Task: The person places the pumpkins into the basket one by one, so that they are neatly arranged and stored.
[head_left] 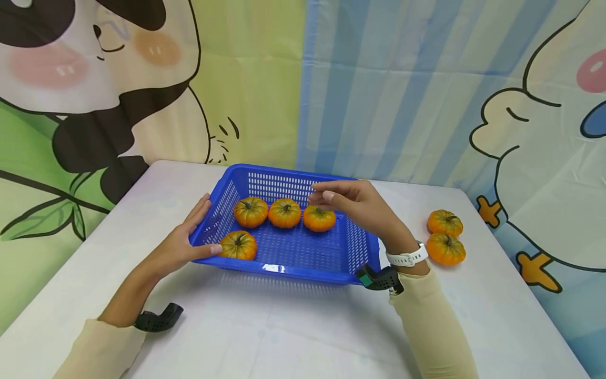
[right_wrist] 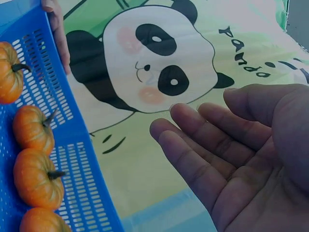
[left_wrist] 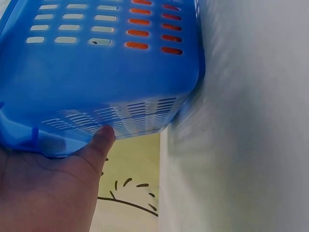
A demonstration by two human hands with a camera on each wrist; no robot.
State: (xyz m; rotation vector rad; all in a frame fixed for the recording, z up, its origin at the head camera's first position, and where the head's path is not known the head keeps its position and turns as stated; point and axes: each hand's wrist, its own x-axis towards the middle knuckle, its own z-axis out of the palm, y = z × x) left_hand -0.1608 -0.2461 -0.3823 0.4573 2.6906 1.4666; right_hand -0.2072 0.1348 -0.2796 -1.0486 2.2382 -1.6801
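A blue plastic basket (head_left: 303, 271) with slotted walls stands on the table. Three small orange pumpkins (head_left: 284, 213) form a row toward its back, and another pumpkin (head_left: 238, 246) sits in the front left corner. My left hand (head_left: 182, 239) holds the basket at that corner, its thumb over the rim beside the front pumpkin. In the left wrist view, a fingertip (left_wrist: 104, 135) lies against the outer wall. Above the right end of the row hovers my right hand (head_left: 352, 202), partly hiding the pumpkin below. Its fingers (right_wrist: 198, 169) are loosely bent, and the palm holds nothing.
Two more pumpkins (head_left: 446, 249) lie touching each other on the white table (head_left: 284, 337), right of the basket. A printed cloth (head_left: 255, 79) with cartoon animals hangs behind the table. Black wrist cameras (head_left: 158, 318) and a white watch (head_left: 407, 258) are on the arms.
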